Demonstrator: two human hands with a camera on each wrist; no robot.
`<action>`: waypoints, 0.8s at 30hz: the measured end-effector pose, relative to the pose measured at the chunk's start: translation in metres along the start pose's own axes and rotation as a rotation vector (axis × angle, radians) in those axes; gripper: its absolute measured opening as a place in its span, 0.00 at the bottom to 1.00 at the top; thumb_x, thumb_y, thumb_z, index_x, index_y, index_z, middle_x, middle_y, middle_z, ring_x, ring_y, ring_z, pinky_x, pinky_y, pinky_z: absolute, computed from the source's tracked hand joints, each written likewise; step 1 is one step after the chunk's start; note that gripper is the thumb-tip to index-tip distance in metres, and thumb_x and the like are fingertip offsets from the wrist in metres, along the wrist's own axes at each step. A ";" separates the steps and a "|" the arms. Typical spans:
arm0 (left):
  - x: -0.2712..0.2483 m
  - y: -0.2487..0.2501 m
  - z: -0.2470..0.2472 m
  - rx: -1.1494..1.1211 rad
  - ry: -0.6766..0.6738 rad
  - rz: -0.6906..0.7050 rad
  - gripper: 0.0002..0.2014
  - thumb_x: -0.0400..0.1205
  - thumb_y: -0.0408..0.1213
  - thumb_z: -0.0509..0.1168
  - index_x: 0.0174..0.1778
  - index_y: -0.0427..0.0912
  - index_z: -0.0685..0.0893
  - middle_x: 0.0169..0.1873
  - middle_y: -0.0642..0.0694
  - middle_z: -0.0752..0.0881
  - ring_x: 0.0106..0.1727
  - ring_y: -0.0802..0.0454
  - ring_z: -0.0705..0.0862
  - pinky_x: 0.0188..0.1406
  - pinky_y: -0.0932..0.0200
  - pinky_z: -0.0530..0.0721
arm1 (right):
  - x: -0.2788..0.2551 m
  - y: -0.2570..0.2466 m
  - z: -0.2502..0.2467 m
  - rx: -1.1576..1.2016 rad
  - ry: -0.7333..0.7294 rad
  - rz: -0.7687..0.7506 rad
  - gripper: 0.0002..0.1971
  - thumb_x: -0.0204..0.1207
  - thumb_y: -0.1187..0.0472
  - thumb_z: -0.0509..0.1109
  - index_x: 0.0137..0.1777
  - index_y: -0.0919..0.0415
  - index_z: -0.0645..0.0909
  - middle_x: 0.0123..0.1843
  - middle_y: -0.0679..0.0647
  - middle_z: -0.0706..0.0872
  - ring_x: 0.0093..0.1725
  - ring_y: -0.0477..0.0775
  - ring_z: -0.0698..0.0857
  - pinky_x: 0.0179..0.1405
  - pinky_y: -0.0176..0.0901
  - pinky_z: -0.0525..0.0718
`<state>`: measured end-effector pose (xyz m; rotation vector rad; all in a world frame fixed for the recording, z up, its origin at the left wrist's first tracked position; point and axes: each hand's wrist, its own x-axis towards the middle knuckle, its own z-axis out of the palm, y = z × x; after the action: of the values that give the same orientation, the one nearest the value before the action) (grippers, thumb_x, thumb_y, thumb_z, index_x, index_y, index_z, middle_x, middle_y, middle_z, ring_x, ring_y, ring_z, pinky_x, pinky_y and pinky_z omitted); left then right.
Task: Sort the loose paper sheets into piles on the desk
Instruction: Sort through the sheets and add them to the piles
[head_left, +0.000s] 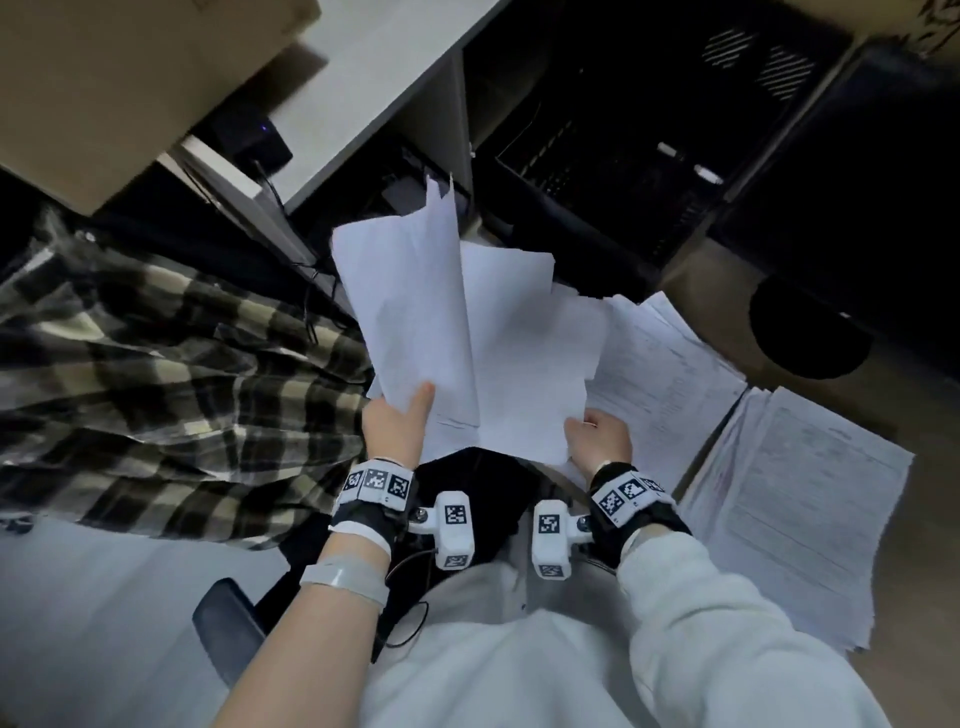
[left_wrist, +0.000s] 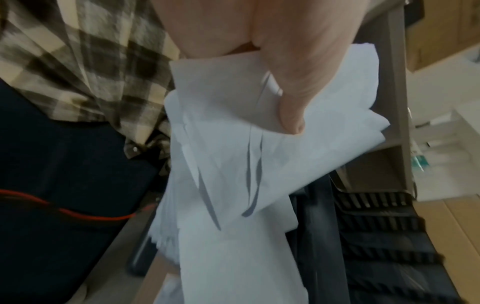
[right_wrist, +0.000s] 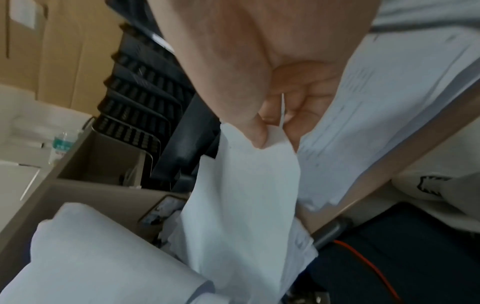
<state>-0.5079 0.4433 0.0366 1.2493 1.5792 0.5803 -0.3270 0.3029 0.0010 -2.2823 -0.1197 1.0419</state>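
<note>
My left hand grips a bundle of blank white sheets by its lower corner and holds it up, fanned and tilted left. In the left wrist view the thumb presses on top of these sheets; the fingers are hidden beneath. My right hand pinches the near corner of other white sheets that lie lower, to the right of the bundle. Thumb and fingers close on that paper's edge. Two piles of printed sheets lie on the wooden desk: one beside my right hand, another further right.
A plaid shirt hangs at the left. A cardboard box sits at the upper left above a pale shelf. Black stacked trays and a dark recess lie behind the papers. A black round object rests on the desk's far side.
</note>
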 end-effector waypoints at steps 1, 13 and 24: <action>0.005 -0.003 -0.009 0.034 0.007 -0.021 0.17 0.78 0.38 0.76 0.57 0.30 0.86 0.50 0.42 0.88 0.53 0.48 0.87 0.53 0.54 0.83 | 0.006 -0.007 0.012 0.003 -0.025 -0.002 0.09 0.69 0.62 0.63 0.30 0.56 0.68 0.27 0.55 0.68 0.32 0.57 0.67 0.32 0.45 0.68; 0.022 0.006 0.008 0.102 -0.083 -0.189 0.16 0.61 0.42 0.87 0.39 0.44 0.89 0.41 0.47 0.93 0.43 0.50 0.91 0.47 0.51 0.90 | 0.033 -0.077 0.043 0.313 -0.218 -0.095 0.33 0.74 0.48 0.78 0.76 0.56 0.71 0.67 0.54 0.84 0.60 0.55 0.86 0.52 0.38 0.86; 0.019 0.010 0.028 0.116 -0.271 -0.073 0.17 0.72 0.47 0.80 0.50 0.40 0.92 0.42 0.49 0.92 0.48 0.52 0.90 0.54 0.55 0.88 | 0.018 -0.085 0.022 0.374 -0.087 -0.036 0.09 0.72 0.62 0.70 0.31 0.58 0.78 0.32 0.58 0.83 0.33 0.58 0.82 0.37 0.50 0.87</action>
<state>-0.4776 0.4583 0.0265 1.2913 1.4393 0.2625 -0.3164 0.3879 0.0264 -1.8935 -0.0008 1.0476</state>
